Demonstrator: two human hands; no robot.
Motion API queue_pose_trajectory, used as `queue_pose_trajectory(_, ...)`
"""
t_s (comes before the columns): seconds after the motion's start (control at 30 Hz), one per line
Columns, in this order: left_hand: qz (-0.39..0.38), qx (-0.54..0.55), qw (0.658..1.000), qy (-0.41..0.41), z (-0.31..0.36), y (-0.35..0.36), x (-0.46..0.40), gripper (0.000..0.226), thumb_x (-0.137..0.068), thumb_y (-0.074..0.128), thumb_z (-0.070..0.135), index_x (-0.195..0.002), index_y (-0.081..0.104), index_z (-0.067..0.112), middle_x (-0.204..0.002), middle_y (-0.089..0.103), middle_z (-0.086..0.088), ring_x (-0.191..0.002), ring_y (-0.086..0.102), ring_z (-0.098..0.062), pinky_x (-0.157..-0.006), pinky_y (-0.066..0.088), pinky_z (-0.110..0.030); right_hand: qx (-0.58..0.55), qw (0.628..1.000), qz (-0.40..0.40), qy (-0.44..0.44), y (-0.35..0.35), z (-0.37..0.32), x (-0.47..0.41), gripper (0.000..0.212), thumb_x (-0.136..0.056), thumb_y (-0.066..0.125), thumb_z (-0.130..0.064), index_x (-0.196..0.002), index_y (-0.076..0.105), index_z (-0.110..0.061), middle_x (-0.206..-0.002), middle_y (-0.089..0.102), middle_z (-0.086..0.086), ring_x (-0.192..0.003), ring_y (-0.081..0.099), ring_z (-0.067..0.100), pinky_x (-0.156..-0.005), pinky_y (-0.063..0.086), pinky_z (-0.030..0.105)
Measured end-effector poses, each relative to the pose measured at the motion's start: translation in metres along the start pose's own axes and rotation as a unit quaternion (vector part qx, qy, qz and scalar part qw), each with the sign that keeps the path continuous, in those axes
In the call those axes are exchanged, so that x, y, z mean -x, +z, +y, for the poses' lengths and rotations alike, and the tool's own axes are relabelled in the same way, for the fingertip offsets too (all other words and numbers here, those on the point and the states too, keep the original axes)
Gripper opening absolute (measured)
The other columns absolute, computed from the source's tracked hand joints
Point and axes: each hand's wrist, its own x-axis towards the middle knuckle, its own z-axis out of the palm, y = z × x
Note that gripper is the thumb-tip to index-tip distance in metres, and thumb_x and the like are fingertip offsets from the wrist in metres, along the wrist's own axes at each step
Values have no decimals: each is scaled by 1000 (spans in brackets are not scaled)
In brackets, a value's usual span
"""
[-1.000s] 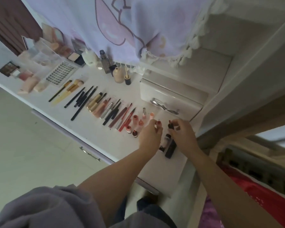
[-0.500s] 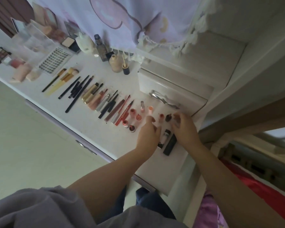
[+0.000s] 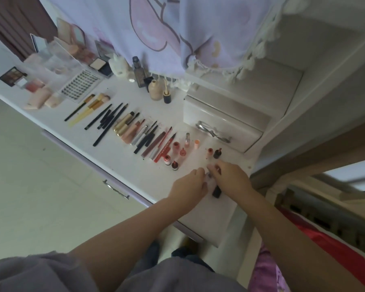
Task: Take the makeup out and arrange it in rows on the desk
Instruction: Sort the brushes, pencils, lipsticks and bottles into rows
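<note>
A: Landmark is the drawer box [image 3: 223, 121] on the white counter [image 3: 122, 163]. Count the small bottles in front of it.

B: Eight upright. Two nearest its handle: a red-capped bottle [image 3: 209, 151] and a dark bottle [image 3: 217, 153], side by side. Two pale tubes [image 3: 187, 140] further left of the handle. Four red and pink bottles [image 3: 174, 155] in a cluster beyond those.

A: Hands?

B: Left hand [image 3: 190, 186] and right hand [image 3: 232, 178] meet in front of the box, fingers curled. Between the fingertips is a small item, too blurred to name. I cannot tell which hand actually grips it, or whether both do.

A: Anything under them?

B: One black tube [image 3: 216, 191] lying flat on the counter, just beside the right wrist, partly covered.

A: Left of the box?

B: A slanted row of pencils and slim tubes [image 3: 148, 138], packed too tightly for a count; one red pencil [image 3: 164, 147] with lettering ends it. Further left, three brushes [image 3: 89, 107] with tan handles.

A: Behind?

B: One beige bottle [image 3: 155, 90] beside the box's far corner.
</note>
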Motion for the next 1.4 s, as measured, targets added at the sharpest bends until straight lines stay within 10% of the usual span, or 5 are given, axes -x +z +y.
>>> queue_pose_trajectory(0.27,-42,38,994,89,-27,-48,31,23,-100,34,35,-106,46,16,-90,55,-1,-74,53,-16,-65,44,-27,-284,953,-104,-10,-28,-35,32,31,-97,46,-33,-76,58,-14,-60,51,-4,-50,42,10,-50,36,23)
queue_pose_trajectory(0.47,-36,94,981,165,-31,-79,42,25,-101,30,35,-95,48,18,-73,44,11,-64,46,-7,-61,39,-21,-228,964,-110,-85,-52,-50,49,15,-96,44,-39,-92,57,-33,-75,66,-10,-58,55,-1,-55,41,14)
queue_pose_trajectory(0.6,-21,91,977,190,-27,-90,42,27,-101,32,34,-100,50,14,-70,43,12,-58,44,-4,-56,36,-23,-226,967,-104,-59,-66,-56,53,32,-98,41,-41,-77,56,-21,-51,60,-12,-44,47,0,-50,37,17)
queue_pose_trajectory(0.7,-17,86,976,197,-27,-96,42,22,-100,32,34,-97,48,18,-68,43,12,-56,44,-5,-54,37,-24,-267,953,-125,-65,-75,-56,57,10,-94,52,-33,-93,59,-25,-69,65,-11,-55,55,1,-49,41,17)
queue_pose_trajectory(1.4,-3,98,974,203,-24,-102,49,29,-99,32,39,-104,51,18,-72,48,12,-64,48,-6,-60,40,-25,-238,960,-145,-32,-84,-62,68,30,-98,39,-44,-92,59,-22,-71,65,-8,-53,54,1,-52,41,18)
